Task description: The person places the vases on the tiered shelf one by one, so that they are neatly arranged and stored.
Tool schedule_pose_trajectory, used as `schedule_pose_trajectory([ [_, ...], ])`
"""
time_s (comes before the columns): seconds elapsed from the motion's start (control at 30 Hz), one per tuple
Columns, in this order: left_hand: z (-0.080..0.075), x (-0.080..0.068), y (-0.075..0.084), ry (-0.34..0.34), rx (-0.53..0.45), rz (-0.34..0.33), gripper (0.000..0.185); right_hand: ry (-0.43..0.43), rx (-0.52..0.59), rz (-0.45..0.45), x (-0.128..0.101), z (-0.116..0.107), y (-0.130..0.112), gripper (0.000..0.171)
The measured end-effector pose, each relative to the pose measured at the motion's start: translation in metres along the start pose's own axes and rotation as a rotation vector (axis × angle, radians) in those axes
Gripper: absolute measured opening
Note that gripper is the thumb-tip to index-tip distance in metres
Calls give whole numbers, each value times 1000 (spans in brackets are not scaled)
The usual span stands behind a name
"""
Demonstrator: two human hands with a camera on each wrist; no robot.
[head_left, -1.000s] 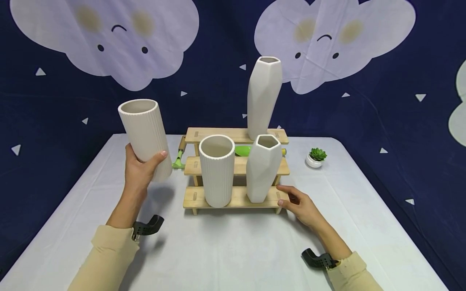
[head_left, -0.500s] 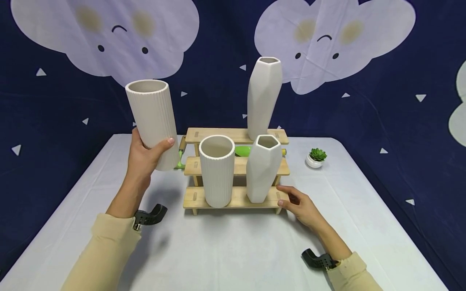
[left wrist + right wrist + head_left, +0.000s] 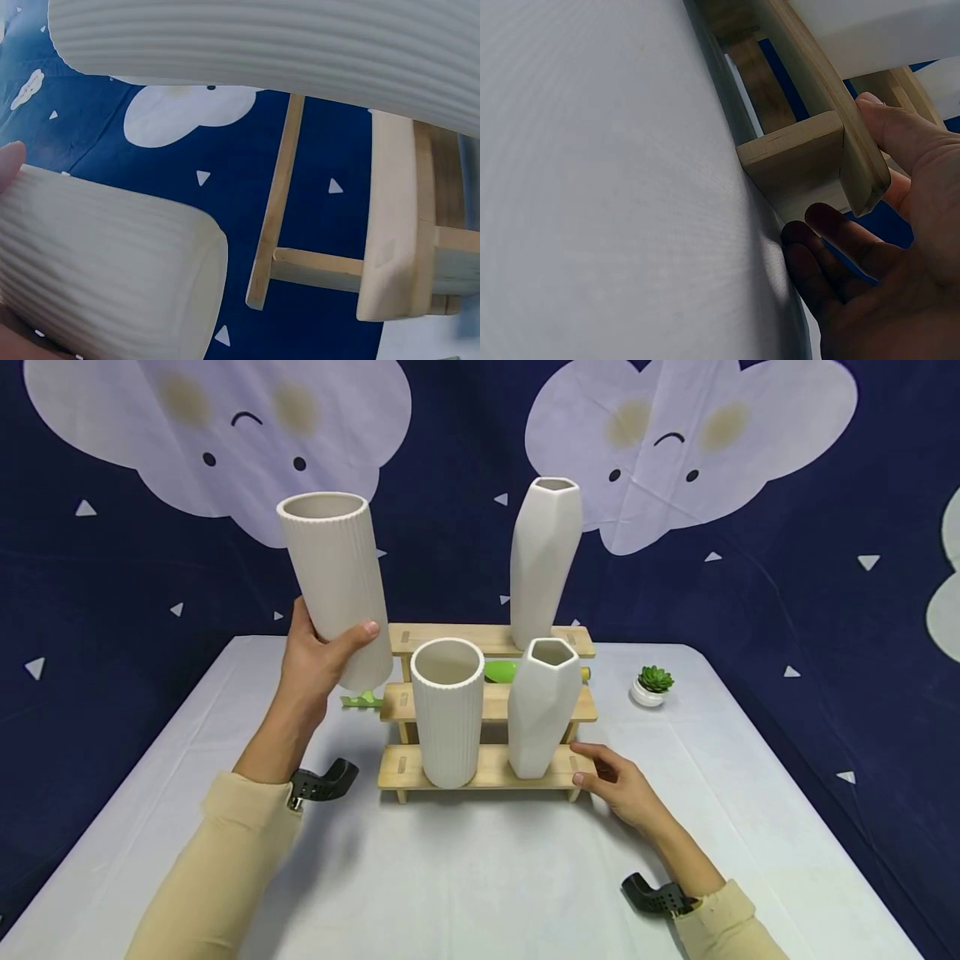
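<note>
My left hand [image 3: 318, 656] grips a tall ribbed cream vase [image 3: 336, 583] near its base and holds it tilted in the air, left of the wooden three-step stand [image 3: 487, 702]. The left wrist view shows the same ribbed vase [image 3: 105, 270] close up. A shorter ribbed vase [image 3: 447, 712] and a faceted white vase [image 3: 542, 707] stand on the lowest step. A tall faceted vase [image 3: 543, 560] stands on the top step. My right hand [image 3: 611, 781] rests against the stand's lower right end, thumb on the step [image 3: 810, 161], fingers loosely curved below it.
A green-headed tool [image 3: 501, 672] lies on the middle step behind the vases. A small potted succulent [image 3: 651, 684] sits on the white table [image 3: 480, 868] to the right of the stand. A dark blue cloud-print backdrop hangs behind.
My left hand has lifted the ribbed vase up and to the right, toward the stand's upper steps. The right hand has stayed at the stand's lower right end.
</note>
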State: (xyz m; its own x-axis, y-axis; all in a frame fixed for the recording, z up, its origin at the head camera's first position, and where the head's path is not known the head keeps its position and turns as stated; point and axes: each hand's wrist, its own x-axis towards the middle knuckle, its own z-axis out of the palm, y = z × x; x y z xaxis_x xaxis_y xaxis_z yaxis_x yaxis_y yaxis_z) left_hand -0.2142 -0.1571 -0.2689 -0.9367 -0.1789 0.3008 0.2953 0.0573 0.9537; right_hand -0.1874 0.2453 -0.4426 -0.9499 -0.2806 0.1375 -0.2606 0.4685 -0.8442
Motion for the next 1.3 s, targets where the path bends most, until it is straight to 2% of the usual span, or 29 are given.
schedule_pose_trajectory([
  [0.37, 16, 16, 3, -108, 16, 8, 74, 5, 9, -7, 0, 0, 1, 45],
  [0.67, 26, 32, -1, -188, 48, 12, 77, 5, 34, -15, -1, 0, 1, 46],
  [1.03, 41, 47, -7, -197, 18, 19, 72, -1, 39, -11, -1, 0, 2, 45],
  [1.3, 47, 54, -9, -222, 49, 22, 74, -1, 43, -16, -1, 0, 3, 45],
])
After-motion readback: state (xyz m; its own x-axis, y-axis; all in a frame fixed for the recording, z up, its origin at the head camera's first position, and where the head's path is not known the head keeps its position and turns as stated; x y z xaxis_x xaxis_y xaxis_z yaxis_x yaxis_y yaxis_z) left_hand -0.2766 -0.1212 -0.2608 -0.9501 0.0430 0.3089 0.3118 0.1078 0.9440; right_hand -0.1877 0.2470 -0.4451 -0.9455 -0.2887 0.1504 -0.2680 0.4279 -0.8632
